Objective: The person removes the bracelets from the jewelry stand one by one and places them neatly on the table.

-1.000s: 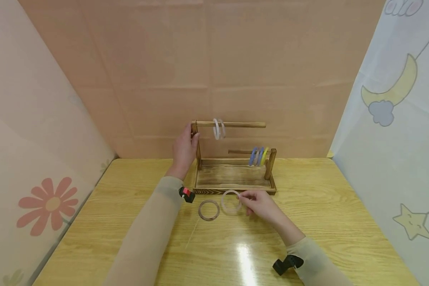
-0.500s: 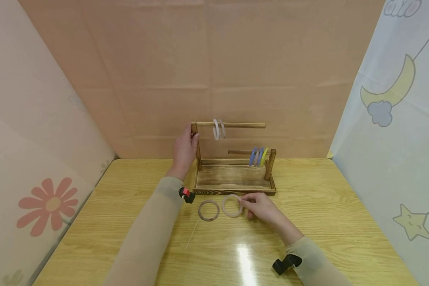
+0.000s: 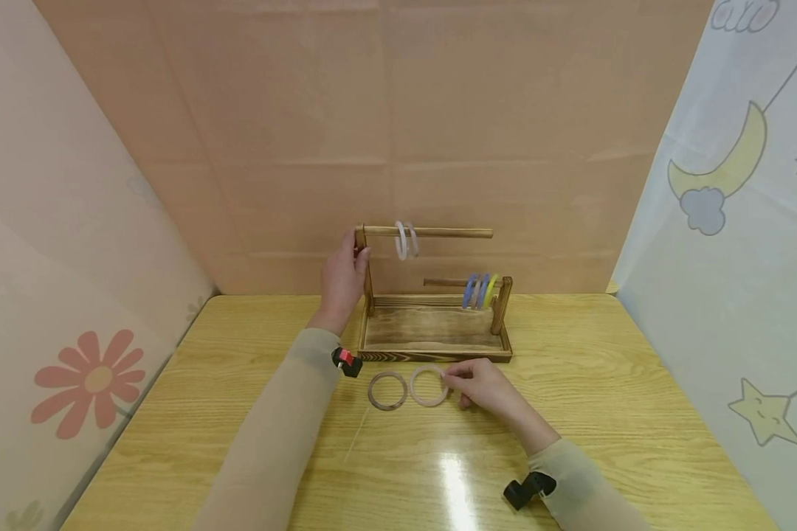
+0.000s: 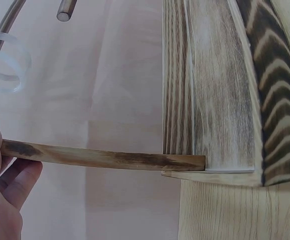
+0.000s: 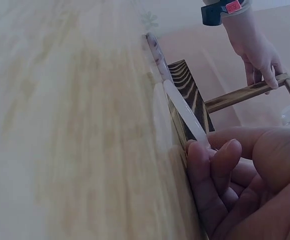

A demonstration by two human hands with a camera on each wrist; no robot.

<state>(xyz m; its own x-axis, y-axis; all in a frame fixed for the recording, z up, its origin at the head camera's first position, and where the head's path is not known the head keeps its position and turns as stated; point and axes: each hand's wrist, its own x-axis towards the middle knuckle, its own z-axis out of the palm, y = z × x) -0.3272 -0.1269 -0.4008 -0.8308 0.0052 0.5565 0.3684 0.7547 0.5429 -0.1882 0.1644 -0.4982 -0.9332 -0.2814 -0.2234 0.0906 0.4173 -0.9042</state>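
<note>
In the head view, my left hand (image 3: 342,284) grips the top of the tall left post (image 4: 100,159) of a wooden bangle stand (image 3: 435,355). My right hand (image 3: 481,385) pinches the right edge of a pale, whitish bangle (image 3: 412,394) at the table in front of the stand. In the right wrist view, this bangle slants up a little from the tabletop toward my fingertips (image 5: 199,152). Just left of it, a brownish-grey bangle (image 3: 388,408) lies flat. Two pale bangles (image 3: 401,242) hang on the stand's upper bar (image 3: 458,232).
Several bangles, blue, brownish and yellow (image 3: 491,292), hang on the lower bar (image 3: 443,282) by the short right post (image 3: 502,308). The stand's tray base stands on the wood-grain table (image 3: 239,383), near the brown back wall (image 3: 272,147). Printed side walls rise left and right.
My right hand has lowered the pale bangle toward me, away from the stand's front edge, then shifted it slightly left beside the brownish-grey one. The left hand has stayed on the post.
</note>
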